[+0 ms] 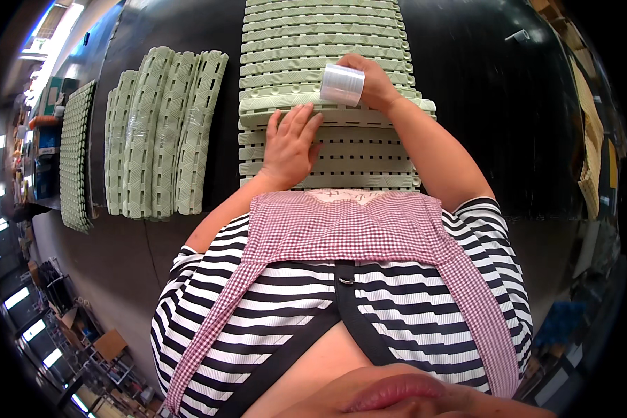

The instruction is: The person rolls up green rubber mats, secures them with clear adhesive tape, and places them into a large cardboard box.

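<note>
My right hand (377,83) grips a roll of clear film (342,85) above a stacked bundle of light green plastic slats (256,109). The fingers are partly hidden behind the roll. My left hand (290,149) is open, its fingertips touching the near edge of the bundle just left of the roll. Beneath and beyond lies a wide row of similar green slotted slats (320,35), running away from me across the black table. More flat slats (366,153) lie between the bundle and my apron.
Several green slat bundles (161,132), some with shiny film around them, lie to the left. Farther left is a narrow studded green piece (75,157). A small clear object (519,35) rests at the far right of the black table (494,104); brown cardboard (586,132) lines its right edge.
</note>
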A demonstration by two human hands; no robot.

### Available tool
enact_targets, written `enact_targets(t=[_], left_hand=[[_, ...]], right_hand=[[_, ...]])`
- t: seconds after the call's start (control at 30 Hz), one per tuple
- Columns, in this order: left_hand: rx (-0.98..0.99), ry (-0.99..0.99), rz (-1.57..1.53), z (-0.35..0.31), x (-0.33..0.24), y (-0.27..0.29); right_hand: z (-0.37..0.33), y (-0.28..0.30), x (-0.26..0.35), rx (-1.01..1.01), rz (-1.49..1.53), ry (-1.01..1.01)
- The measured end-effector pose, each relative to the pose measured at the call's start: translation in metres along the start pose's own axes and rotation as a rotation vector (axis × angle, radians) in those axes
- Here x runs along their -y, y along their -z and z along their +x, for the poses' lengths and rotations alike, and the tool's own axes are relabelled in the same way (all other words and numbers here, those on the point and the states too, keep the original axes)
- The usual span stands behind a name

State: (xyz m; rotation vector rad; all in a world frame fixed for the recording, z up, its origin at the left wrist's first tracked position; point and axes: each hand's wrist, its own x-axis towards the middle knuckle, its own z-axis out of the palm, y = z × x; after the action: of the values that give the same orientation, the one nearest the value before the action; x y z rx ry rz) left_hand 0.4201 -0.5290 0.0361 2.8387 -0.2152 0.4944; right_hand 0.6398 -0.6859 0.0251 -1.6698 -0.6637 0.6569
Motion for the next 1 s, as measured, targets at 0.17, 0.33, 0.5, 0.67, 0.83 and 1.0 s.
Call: enact_targets(t=[0.17, 0.33, 0.5, 0.67, 0.83, 1.0], left_hand=[[0.058, 0.070, 0.061, 0.029, 0.023, -0.032], [0.413, 0.224, 0.095, 0.127, 0.064, -0.021], [0.480, 0.089, -0.059, 0.180, 0.107, -0.021], [0.181, 0.073, -0.065, 0.176, 0.120, -0.034], [-0.205, -0.043, -0.058, 0.167, 0.122, -0.069], [-0.138, -0.111, 0.054, 0.184, 0.139, -0.069]], right_hand=[[-0.016, -0.006, 0.017, -0.063, -0.190, 0.415], [-0.044, -0.028, 0.006, -0.232, -0.614, 0.691], [0.006, -0.014, -0.024, -0.324, -0.677, 0.659], [0.077, 0.012, 0.008, -0.241, -0.514, 0.234], [0.149, 0.047, -0.011, -0.198, 0.179, 0.018], [0.161, 0.057, -0.018, -0.208, 0.173, 0.177]])
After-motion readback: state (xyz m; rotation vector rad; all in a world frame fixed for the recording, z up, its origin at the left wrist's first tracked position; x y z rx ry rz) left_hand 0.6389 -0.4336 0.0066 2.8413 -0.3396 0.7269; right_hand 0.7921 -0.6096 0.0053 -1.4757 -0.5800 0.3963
